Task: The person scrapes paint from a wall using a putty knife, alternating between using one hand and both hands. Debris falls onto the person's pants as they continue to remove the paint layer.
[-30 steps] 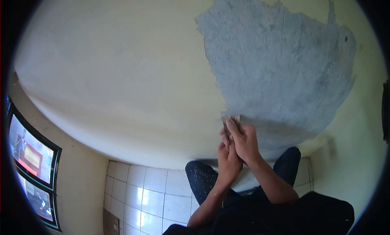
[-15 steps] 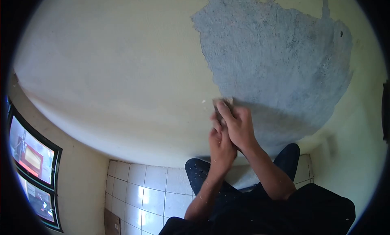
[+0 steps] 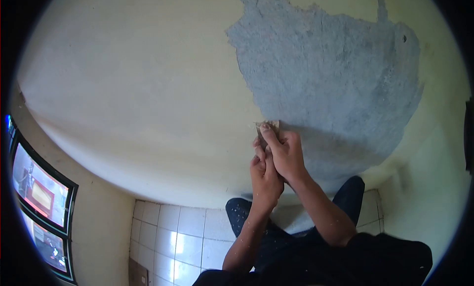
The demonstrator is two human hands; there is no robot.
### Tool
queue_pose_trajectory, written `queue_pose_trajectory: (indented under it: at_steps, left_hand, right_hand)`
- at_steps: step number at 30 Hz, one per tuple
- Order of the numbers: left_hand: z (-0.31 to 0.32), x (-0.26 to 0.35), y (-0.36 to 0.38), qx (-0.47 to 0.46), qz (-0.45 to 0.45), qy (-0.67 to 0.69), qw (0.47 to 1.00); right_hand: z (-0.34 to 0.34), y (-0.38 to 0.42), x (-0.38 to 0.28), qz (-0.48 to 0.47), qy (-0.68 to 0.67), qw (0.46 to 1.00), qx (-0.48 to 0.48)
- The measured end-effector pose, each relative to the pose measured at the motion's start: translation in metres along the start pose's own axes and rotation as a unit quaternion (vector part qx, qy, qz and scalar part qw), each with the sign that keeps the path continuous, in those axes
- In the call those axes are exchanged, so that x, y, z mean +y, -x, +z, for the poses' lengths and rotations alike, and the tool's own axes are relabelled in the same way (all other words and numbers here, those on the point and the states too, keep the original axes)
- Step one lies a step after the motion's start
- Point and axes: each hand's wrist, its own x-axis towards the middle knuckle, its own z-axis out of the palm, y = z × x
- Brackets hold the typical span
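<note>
Both my hands are closed around a scraper (image 3: pixel 274 124), its wide, dusty blade pressed to the wall at the lower left edge of a bare grey patch (image 3: pixel 326 78). My right hand (image 3: pixel 287 155) grips from the right, thumb stretched up along the blade. Just below and to the left, my left hand (image 3: pixel 265 180) is wrapped around the lower part; the fingers hide the handle. Cream paint (image 3: pixel 163 98) borders the patch, with a ragged edge. Pale flecks lie on my left forearm and dark trousers.
Below the wall is a white tiled floor (image 3: pixel 190 231), with my knees (image 3: pixel 238 209) close to the wall. A dark-framed window (image 3: pixel 42 197) is at the left. Another wall (image 3: pixel 434 162) rises on the right.
The view has shifted slightly, so the patch appears a little further left. Both hands stay on the scraper near the same patch edge. A loose flake beside the blade is gone from its earlier spot.
</note>
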Motion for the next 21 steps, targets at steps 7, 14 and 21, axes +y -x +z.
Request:
queue_pose_trajectory:
  at_steps: [7, 14, 21]
  left_hand:
    - [-0.006, 0.006, -0.004, -0.019, -0.013, -0.054, 0.998]
    - [-0.001, -0.007, -0.003, 0.028, 0.049, -0.049, 0.997]
    - [0.003, -0.007, 0.014, 0.047, 0.041, -0.075, 0.995]
  right_hand:
    - [-0.008, -0.007, 0.007, -0.012, 0.092, 0.995, -0.035]
    - [0.002, -0.003, 0.004, 0.019, 0.019, 1.000, 0.004]
    - [-0.006, 0.011, 0.017, 0.060, 0.009, 0.997, 0.038]
